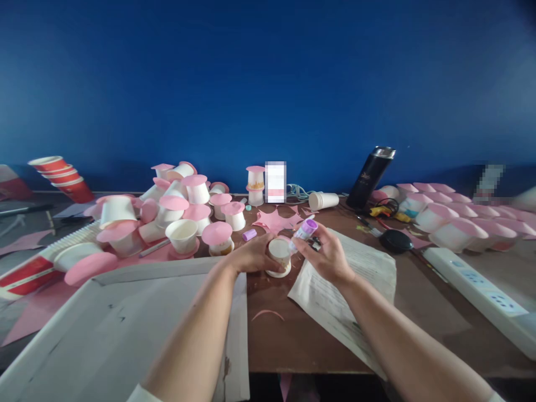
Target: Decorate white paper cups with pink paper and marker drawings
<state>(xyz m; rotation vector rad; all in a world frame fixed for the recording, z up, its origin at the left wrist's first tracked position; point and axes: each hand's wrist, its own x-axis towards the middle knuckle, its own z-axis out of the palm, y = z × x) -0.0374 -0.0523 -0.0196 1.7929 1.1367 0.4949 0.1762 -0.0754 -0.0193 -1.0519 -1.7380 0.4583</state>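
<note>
The upturned paper cup (278,249) stands on the worktop (272,346), gripped by the left hand (256,254); the right hand (329,254) clasps a glue stick (309,226) beside it. Gluing seems the step, next calling for a steady cup.

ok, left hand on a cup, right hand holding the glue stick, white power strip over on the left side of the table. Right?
Not quite: the power strip is on the right side of the table, as the head view shows. The left hand is on a cup, and the right hand holds the glue stick.
</note>
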